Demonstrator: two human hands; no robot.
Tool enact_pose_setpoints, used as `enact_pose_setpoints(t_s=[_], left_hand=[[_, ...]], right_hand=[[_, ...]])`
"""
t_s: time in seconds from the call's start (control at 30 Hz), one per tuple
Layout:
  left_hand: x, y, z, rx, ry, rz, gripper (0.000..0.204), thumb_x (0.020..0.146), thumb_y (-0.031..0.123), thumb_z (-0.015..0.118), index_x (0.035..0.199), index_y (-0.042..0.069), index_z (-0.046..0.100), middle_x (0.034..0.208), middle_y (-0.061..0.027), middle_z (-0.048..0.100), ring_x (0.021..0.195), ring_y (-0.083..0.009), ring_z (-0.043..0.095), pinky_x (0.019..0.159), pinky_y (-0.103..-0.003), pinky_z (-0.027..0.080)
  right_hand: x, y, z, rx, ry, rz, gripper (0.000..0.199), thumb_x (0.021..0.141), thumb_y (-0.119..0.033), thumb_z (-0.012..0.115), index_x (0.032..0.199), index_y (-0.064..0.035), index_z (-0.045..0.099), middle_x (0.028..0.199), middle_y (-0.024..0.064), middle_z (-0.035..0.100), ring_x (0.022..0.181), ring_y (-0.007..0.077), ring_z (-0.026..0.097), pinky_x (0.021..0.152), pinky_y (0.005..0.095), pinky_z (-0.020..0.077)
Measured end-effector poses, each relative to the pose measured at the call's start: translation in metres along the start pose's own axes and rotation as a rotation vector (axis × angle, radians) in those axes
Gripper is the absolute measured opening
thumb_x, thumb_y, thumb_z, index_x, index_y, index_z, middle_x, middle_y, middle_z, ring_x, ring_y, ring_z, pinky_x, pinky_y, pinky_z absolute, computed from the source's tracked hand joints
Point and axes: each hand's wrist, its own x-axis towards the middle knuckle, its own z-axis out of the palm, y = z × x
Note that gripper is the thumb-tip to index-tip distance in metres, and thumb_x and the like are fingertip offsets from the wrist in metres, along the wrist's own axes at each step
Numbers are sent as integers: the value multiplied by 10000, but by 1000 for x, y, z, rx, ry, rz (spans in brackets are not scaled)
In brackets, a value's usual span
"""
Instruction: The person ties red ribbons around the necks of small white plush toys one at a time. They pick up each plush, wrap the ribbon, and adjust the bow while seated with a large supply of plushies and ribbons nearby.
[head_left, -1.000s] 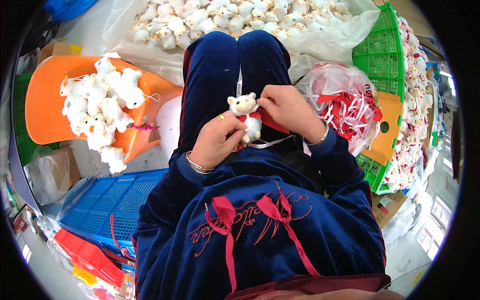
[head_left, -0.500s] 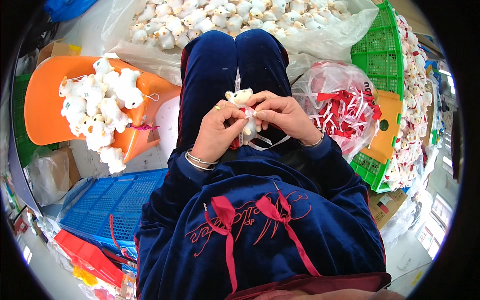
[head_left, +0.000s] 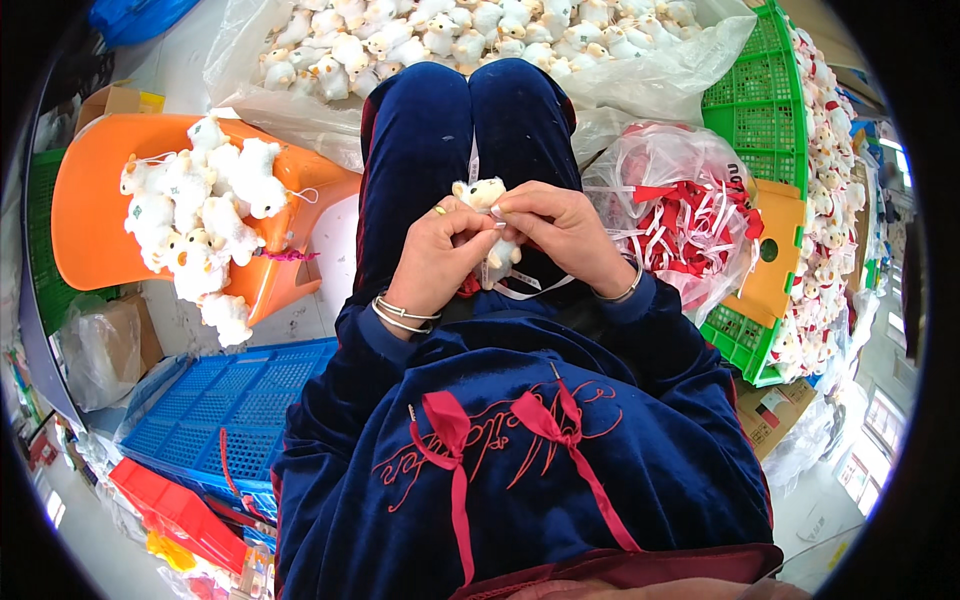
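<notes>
Over my lap is a small white plush animal toy (head_left: 478, 193) with round ears and a dark eye. Its head shows above my fingers and its body below them. My left hand (head_left: 438, 255) is closed at the toy's neck, fingers curled and thumb pressed in. From the other side my right hand (head_left: 568, 235) pinches a bit of white ribbon at the same spot, the fingertips of both hands almost meeting. A loose white ribbon end (head_left: 540, 290) trails below the toy. A little red cloth shows beside its lower body; the knot area is mostly hidden by my fingers.
On an orange chair (head_left: 90, 215) at the left lies a pile of white plush toys (head_left: 190, 205). More fill a clear plastic sheet (head_left: 670, 85) beyond my knees. At right, a plastic bag (head_left: 655, 150) holds red pieces with white ribbons, near a green crate (head_left: 755, 110). A blue crate (head_left: 220, 410) stands lower left.
My right hand has turned slightly and its fingertips have risen a little at the toy's neck. My left fingers have drawn closer in around it. The toy stays in place.
</notes>
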Motion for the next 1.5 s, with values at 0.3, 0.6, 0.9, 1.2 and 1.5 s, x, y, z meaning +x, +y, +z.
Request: enact_pose_setpoints(t_s=[0.3,0.6,0.9,1.2,1.5], left_hand=[[8,-1,-7,-44,-88,-18,147,907,110,756,973,-19,777,866,-57,683,770,-108,625,700,-247,497],[8,-2,-6,-104,-79,-31,160,910,117,758,995,-16,788,905,-85,707,794,-124,665,722,-251,525],[8,-3,-6,-107,-62,-94,202,901,143,769,986,-40,778,889,-85,714,749,-116,665,695,-250,531],[2,-4,2,-22,58,-55,222,922,172,747,960,-47,743,845,-72,692,718,-102,661,661,-250,530],[4,-6,1,15,23,-50,183,958,148,727,972,-35,725,859,-6,611,711,-44,578,634,-204,479]], right_hand=[[6,-7,-1,-251,-7,-64,81,960,-14,671,1010,28,720,851,60,685,755,122,674,667,265,532],[10,-4,1,-89,4,113,90,933,-8,690,976,30,621,850,78,706,775,87,653,686,258,532],[6,-14,-7,-259,-145,-17,106,954,-15,679,1051,25,694,897,33,699,819,57,632,712,231,529],[9,-7,-2,-342,-75,-73,90,988,-59,650,1021,23,663,844,93,715,770,141,687,690,276,544],[5,-3,0,-315,-41,-23,73,979,-30,671,1026,26,661,876,45,716,798,72,668,703,243,548]])
